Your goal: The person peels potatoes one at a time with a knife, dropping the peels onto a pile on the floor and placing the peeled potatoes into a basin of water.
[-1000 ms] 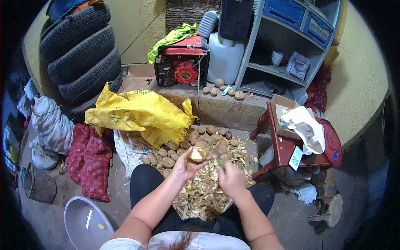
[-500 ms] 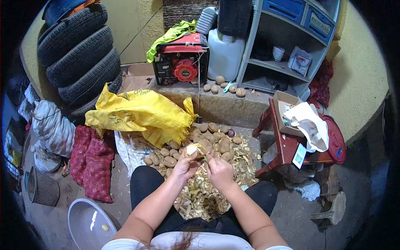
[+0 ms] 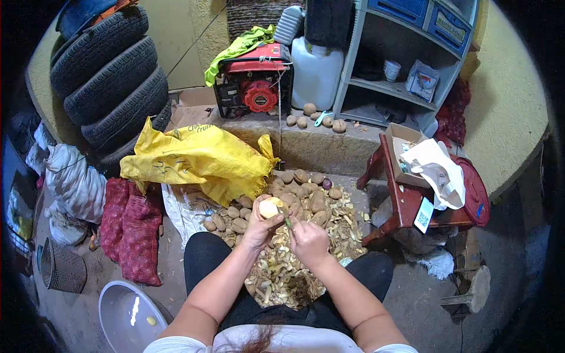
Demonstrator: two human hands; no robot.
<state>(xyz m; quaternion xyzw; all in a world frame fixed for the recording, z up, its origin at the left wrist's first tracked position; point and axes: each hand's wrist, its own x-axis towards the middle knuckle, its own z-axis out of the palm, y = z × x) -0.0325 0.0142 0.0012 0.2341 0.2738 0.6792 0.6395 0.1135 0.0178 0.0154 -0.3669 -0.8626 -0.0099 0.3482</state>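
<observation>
Peeling looked to be the step in hand; the left hand grasped a partly peeled potato, its pale flesh turned upward, while the right hand was clenched around a small green-handled knife; the blade lay at the potato's right side, though whether it was biting into the skin at that instant was too small to tell. The potato was held up in front of the body, above the heap of peelings that spread between the knees; unpeeled potatoes lay just beyond the heap, near the fringe of the yellow sack, with one purple onion among them.

Judging by the bare flesh and the yellowish strip near the blade, the job on this potato was well along but not done; the next move seemed to call for a steady left grip, a slight roll of the potato to bring any remaining skin under the edge, and a shallow stroke from the right hand, with the left fingers kept out of the blade's path. The grey basin stood on the floor at the person's left, well apart from both hands; it held one pale piece, which suggested, as a guess, that peeled potatoes belonged there.
</observation>
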